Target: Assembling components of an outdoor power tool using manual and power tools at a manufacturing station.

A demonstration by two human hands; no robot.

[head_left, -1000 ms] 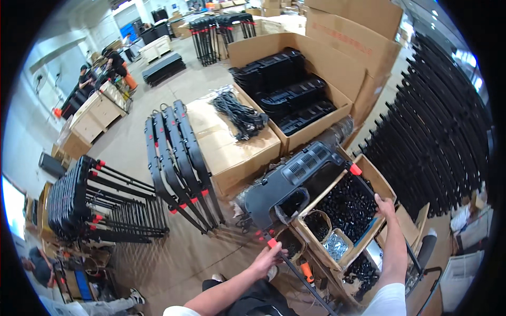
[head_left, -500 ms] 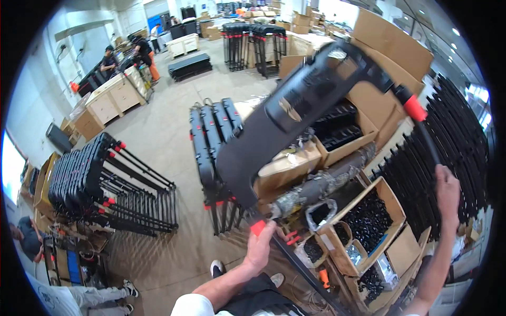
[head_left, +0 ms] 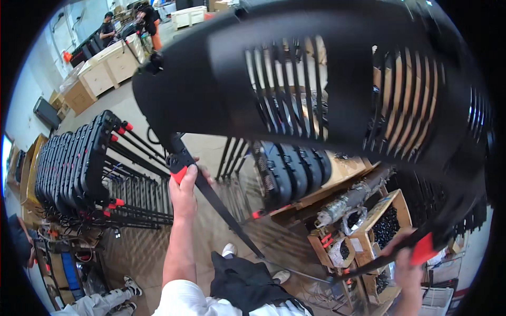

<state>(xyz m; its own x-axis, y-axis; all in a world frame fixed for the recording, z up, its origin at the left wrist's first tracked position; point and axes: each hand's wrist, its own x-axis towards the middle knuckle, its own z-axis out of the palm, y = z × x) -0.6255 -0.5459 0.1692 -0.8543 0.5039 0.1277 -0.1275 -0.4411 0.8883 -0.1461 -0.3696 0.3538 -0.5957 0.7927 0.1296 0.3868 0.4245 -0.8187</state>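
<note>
Raised since a moment ago, the black slatted panel (head_left: 327, 89) now fills my upper view. I see my left hand (head_left: 183, 192) closed around its red-tipped leg (head_left: 211, 195), my right hand (head_left: 408, 266) gripping the other leg low right — fingers partly cut off. Folded black frames (head_left: 79, 158) stand left; the cardboard box (head_left: 385, 226) of parts is half hidden.

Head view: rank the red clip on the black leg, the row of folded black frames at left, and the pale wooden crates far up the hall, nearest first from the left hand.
From the left hand:
1. Red clip, on the black leg at its fingers.
2. Row of folded black frames, standing to its left on the floor.
3. Pale wooden crates, far up at upper left, near two people.
</note>
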